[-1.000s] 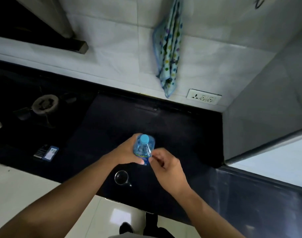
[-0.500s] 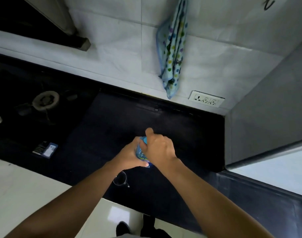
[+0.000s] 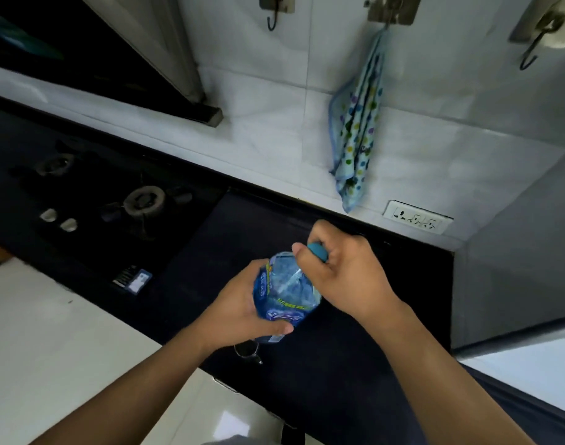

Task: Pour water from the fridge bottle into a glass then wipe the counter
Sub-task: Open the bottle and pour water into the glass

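A clear plastic water bottle (image 3: 286, 290) with a blue label is held above the dark counter (image 3: 249, 232), tilted away from me. My left hand (image 3: 239, 309) wraps around its body. My right hand (image 3: 342, 268) is closed over its blue cap (image 3: 318, 251). A small glass (image 3: 246, 350) stands on the counter near the front edge, partly hidden under my left hand and the bottle. A dotted blue cloth (image 3: 358, 123) hangs from a wall hook above the counter.
A gas hob (image 3: 143, 200) with two burners and knobs fills the counter's left part. A small card-like item (image 3: 139, 281) lies near the front edge. A wall socket (image 3: 417, 217) sits low on the tiles. The grey fridge side (image 3: 515, 252) bounds the right.
My right hand went from beside the bottle's neck to gripping the cap. The bottle has tilted, and my view has lifted toward the wall hooks.
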Demonstrator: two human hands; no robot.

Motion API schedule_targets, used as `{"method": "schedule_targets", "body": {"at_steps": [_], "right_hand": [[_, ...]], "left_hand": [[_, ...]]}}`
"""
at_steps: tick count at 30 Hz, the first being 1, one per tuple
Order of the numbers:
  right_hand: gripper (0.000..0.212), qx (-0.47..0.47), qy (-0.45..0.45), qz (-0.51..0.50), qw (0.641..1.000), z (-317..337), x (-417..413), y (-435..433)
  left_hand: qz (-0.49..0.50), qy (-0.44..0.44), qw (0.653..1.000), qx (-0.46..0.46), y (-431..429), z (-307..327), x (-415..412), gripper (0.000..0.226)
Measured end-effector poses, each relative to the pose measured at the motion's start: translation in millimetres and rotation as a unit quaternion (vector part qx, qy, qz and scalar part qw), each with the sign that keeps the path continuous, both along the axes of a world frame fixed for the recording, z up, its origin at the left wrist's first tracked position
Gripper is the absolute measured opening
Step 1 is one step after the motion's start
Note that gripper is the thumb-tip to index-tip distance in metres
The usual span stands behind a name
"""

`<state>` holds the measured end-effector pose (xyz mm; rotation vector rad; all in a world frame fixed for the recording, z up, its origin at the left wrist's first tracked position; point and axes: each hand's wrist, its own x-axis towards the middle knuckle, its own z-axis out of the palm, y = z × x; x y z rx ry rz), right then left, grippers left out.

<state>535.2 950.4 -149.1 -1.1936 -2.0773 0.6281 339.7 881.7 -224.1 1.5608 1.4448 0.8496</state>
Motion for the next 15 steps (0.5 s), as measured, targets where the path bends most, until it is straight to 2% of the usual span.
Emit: {"method": "schedule_targets", "body": {"at_steps": [3,7,11,15], "right_hand": [[0.044,0.015,-0.046,-0.043,0.998,3,-19,1],[0.055,-0.018,-0.151,-0.074,0.986,2,-54,-1],[0.052,-0.057,-0.086,-0.013,0.995,3,-90,-5],[0.045,-0.027,-0.068,0.053,0.996,16,-123,-9]], "left_hand": [[0.057,-0.001,0.998,0.001,-17,6,-10,0.087],[0.099,-0.008,0.995,-0.014,-36,3,-31,0.082],[0.086,-0.032,0.995,-0.041,-48,0,-63,0.079],[0.047,-0.029,0.998,-0.041,-47,6,-102,0.084]]}}
